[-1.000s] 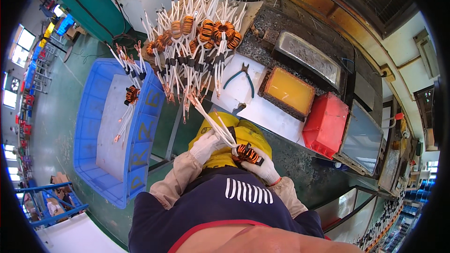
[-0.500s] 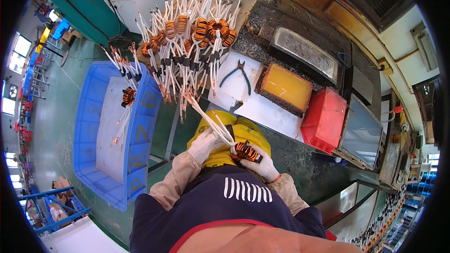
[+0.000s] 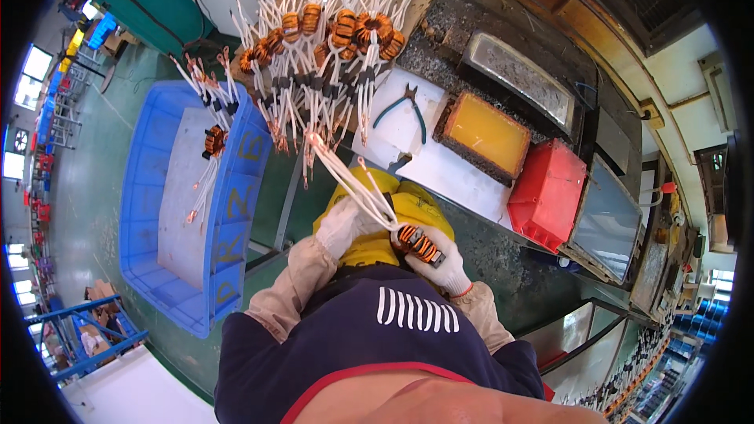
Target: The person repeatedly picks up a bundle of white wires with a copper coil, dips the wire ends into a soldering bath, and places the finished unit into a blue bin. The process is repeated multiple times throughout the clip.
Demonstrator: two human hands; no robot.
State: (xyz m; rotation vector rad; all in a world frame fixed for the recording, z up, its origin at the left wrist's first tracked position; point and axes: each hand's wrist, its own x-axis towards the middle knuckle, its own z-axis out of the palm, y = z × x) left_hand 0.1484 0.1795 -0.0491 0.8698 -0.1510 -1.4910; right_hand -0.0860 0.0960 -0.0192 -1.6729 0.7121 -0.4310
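Note:
A ring-shaped coil (image 3: 420,244), wound in orange and black, lies over my lap with its white-sleeved leads (image 3: 353,179) pointing up and left to copper ends. My gloved right hand (image 3: 441,262) is closed round the coil's right side. My gloved left hand (image 3: 342,225) is closed at the leads near the coil; its fingertips are partly hidden behind them. Above the lead ends, a large heap of similar coils (image 3: 343,29) with white leads is piled on the bench. Yellow cloth (image 3: 424,208) covers my lap under both hands.
A blue crate (image 3: 229,228) at the left has another coil (image 3: 214,141) hanging over its edge. On the bench lie teal-handled cutters (image 3: 410,106), a tray of yellow material (image 3: 488,135), a long metal-rimmed tray (image 3: 518,78) and a red bin (image 3: 547,196).
The coil has turned in my right hand and shows more of its outer side. My left hand has shifted slightly upward along with the leads. The view has tilted a little.

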